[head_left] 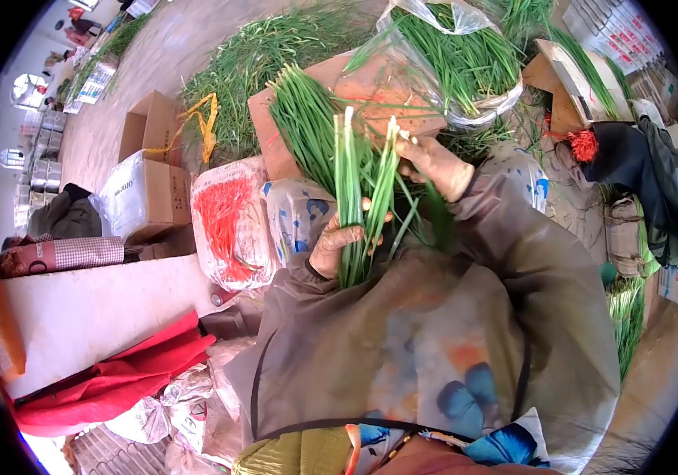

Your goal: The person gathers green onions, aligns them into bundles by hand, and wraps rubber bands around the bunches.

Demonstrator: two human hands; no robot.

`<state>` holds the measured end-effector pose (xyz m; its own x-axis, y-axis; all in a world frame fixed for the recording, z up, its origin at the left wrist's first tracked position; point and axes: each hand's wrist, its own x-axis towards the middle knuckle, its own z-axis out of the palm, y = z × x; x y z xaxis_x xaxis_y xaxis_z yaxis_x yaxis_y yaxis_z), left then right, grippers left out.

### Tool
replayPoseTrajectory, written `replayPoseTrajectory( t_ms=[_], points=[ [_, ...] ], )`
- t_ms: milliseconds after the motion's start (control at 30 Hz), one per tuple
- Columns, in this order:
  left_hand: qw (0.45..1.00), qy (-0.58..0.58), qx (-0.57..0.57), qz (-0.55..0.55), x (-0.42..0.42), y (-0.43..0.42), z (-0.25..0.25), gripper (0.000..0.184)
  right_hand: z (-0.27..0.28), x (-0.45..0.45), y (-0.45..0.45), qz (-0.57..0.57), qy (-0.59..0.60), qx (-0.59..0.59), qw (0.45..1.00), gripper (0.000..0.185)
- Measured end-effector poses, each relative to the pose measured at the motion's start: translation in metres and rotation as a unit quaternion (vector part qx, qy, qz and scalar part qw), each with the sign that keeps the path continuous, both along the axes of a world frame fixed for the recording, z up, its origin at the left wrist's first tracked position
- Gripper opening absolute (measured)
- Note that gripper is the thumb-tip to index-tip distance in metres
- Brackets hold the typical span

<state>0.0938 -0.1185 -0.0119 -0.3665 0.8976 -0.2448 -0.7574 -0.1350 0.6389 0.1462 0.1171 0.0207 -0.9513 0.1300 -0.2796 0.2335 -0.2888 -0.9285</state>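
Two hands hold long green stalks upright in front of the person's smock point(426, 340). The left hand point(335, 244) is closed around the lower part of a thick bunch point(347, 182), its fingertips showing on the right side of the stalks. The pale ends of this bunch point up, close together. The right hand point(434, 165) is closed on a thinner cluster point(386, 170), thumb and fingers gripping it just below its pale tips; lower down, this cluster runs against the fingers of the left hand. Some loose leaves hang beneath the right hand.

Just beyond the hands, a brown board point(398, 103) carries a pile of similar stalks point(303, 119), lying on its left part, pale ends away from the person. Scattered leaf bits lie on the board too. A clear plastic bag point(501, 103) full of greens stands near the board's far right corner, and a loose heap of greens point(264, 67) lies on the floor point(105, 111) to the far left.

Left of the left hand, red strings point(224, 226) rest on a pale sack point(256, 178). An open cardboard box point(166, 190) stands beyond the sack, with a yellow strap point(209, 131) near it.
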Motion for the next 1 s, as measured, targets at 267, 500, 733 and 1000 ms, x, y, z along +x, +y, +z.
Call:
replayPoseTrajectory(
  t_ms=[267,500,733,1000],
  points=[
    [0.991,0.066,-0.051,0.101,0.002,0.004,0.0,0.058,-0.017,-0.03,-0.016,-0.133,0.109,-0.089,0.981,0.027],
    [0.984,-0.002,0.085,0.159,-0.009,0.006,-0.007,0.072,-0.007,-0.019,0.045,-0.172,0.004,0.06,0.983,0.022],
    [0.979,0.114,0.016,0.166,-0.02,0.005,0.009,0.038,0.002,-0.01,0.114,-0.125,0.186,0.105,0.969,0.029],
    [0.967,0.219,-0.046,0.123,-0.007,0.024,0.001,0.037,0.028,-0.035,0.021,-0.056,0.011,-0.1,0.993,0.029]
  ],
)
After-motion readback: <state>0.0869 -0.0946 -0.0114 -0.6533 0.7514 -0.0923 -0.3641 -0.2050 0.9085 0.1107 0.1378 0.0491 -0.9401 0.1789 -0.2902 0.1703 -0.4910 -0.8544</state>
